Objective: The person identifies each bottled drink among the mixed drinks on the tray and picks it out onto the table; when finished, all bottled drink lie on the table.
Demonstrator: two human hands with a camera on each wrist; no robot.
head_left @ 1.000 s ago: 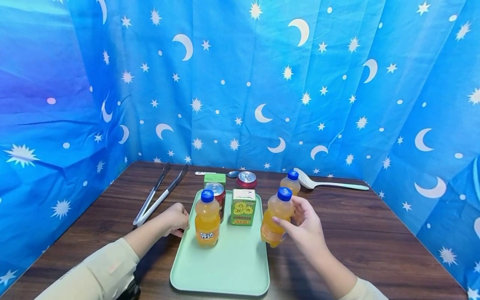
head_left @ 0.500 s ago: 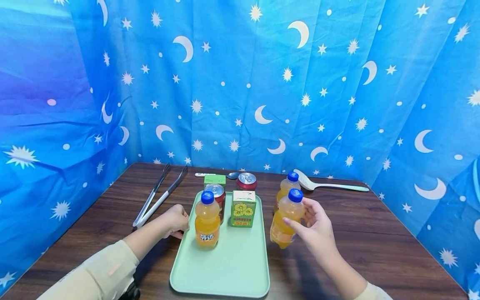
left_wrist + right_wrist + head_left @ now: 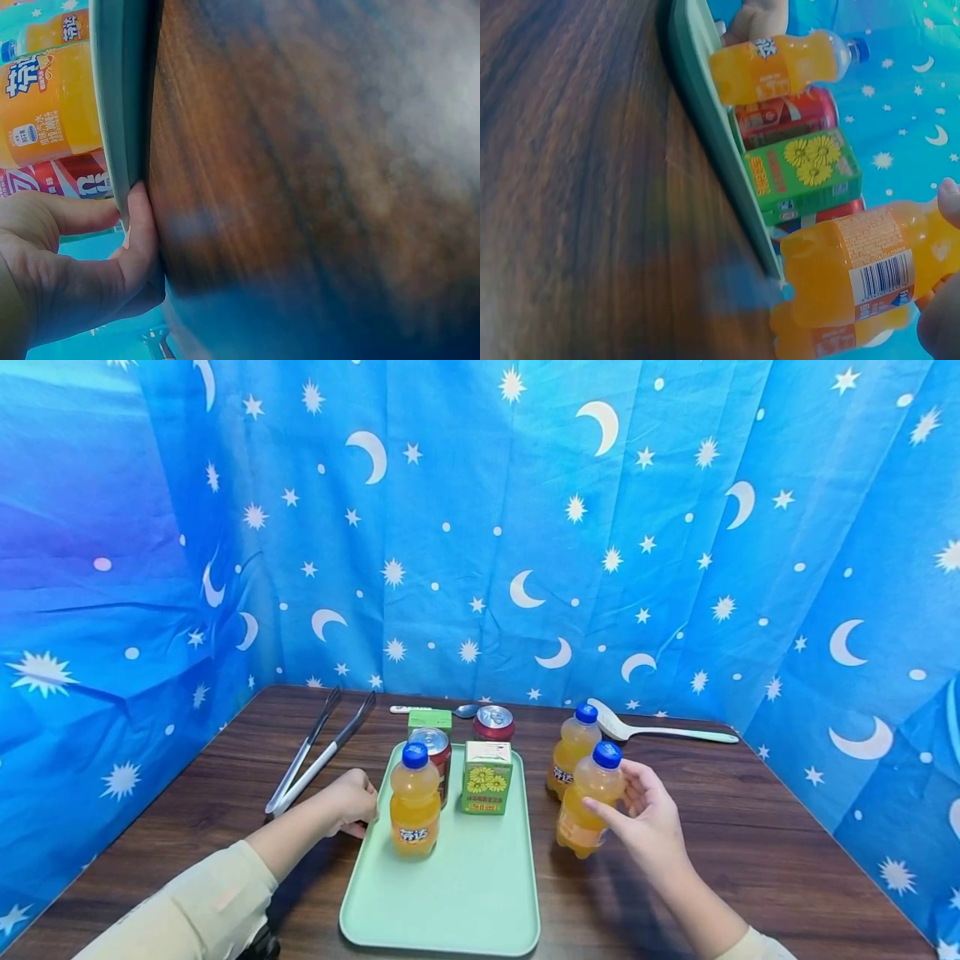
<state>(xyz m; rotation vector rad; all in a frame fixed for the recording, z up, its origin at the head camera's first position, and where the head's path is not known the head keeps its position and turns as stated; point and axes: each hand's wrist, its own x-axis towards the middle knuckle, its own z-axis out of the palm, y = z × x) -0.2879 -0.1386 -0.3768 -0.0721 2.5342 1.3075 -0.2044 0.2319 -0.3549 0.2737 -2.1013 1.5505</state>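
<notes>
While the left hand [image 3: 352,802] rests against the left rim of the mint-green tray [image 3: 450,893], its fingers [image 3: 90,214] curled over the edge and its thumb pressed to the rim's outer wall, apparently to steady the tray, the right hand [image 3: 648,814] holds an orange drink bottle [image 3: 588,810] by its side, just off the tray's right edge and over the bench [image 3: 750,843]; whether its base touches the wood cannot be told. The right fingers [image 3: 607,814] wrap closely round the bottle's middle, which keeps it upright with the blue cap on top. A second orange bottle [image 3: 572,752] stands on the bench just behind it. On the tray stand another orange bottle [image 3: 414,806], a red can [image 3: 432,752] and a green carton with yellow flowers [image 3: 486,775], grouped at the far end. Behind the tray sit a second green carton [image 3: 429,719] and a second red can [image 3: 493,722]. Metal tongs [image 3: 318,747] lie to the left, a small spoon [image 3: 435,707] at the back, a pale serving spoon [image 3: 660,727] to the right. The bench is dark wood grain, enclosed by blue cloth [image 3: 480,527] printed with moons and stars
</notes>
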